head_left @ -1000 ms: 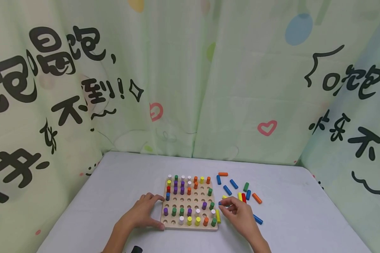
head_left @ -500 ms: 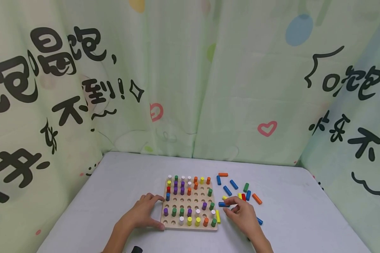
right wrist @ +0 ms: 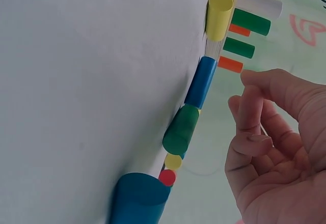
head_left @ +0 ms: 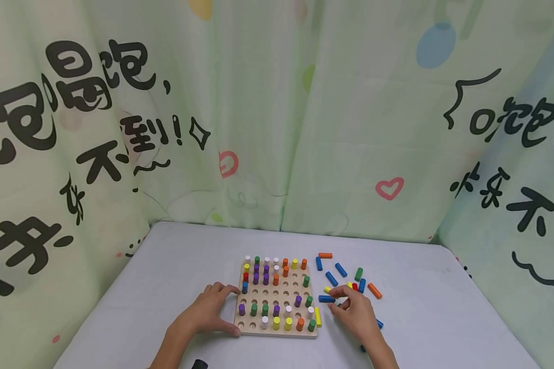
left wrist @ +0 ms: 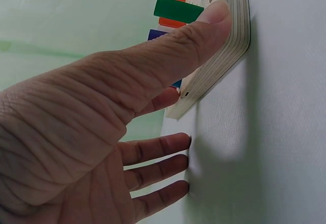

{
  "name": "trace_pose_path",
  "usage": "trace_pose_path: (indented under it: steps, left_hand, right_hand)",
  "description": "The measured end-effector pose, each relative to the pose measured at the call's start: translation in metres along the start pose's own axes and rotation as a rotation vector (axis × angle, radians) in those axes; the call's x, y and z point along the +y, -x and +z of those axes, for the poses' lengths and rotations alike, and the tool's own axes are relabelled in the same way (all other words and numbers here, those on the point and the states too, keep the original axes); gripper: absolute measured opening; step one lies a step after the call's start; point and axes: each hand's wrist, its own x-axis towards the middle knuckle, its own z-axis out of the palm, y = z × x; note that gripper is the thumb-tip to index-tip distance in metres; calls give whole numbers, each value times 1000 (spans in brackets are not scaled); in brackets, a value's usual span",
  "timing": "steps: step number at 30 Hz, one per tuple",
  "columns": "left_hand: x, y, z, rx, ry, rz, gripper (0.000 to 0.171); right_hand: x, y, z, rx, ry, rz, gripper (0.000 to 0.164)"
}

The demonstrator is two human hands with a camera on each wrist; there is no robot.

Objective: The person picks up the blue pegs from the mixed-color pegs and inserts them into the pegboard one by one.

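Observation:
A square wooden peg board (head_left: pixel 277 293) lies on the table, several of its holes filled with coloured pegs. At its left side my left hand (head_left: pixel 205 310) rests against it, thumb on the near corner and index finger farther up the edge. In the left wrist view the thumb (left wrist: pixel 193 43) lies straight over the board's corner, the other fingers extended beside it. My right hand (head_left: pixel 353 310) hovers right of the board, fingers loosely bent and holding nothing. A blue peg (head_left: pixel 325 298) lies by its fingertips; in the right wrist view this blue peg (right wrist: pixel 201 81) is on the table, apart from the hand.
Loose pegs lie right of the board: a yellow peg (head_left: pixel 318 316) along its edge, an orange peg (head_left: pixel 375 290), a green peg (head_left: pixel 359 273) and several blue ones. A black object (head_left: pixel 200 364) sits at the near edge. Printed curtains (head_left: pixel 277 113) enclose the table.
My right hand has drawn back slightly to the right, and the blue peg that was at its fingertips is now exposed beside the board. My left hand has stayed in place.

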Motion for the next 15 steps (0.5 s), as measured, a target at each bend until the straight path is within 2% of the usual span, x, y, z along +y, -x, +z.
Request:
trace_pose_path:
  steps: [15]
  left_hand:
    - [-1, 0, 1, 4, -3, 9, 84]
  right_hand:
    - [2, -8, 1, -29, 16, 34, 26]
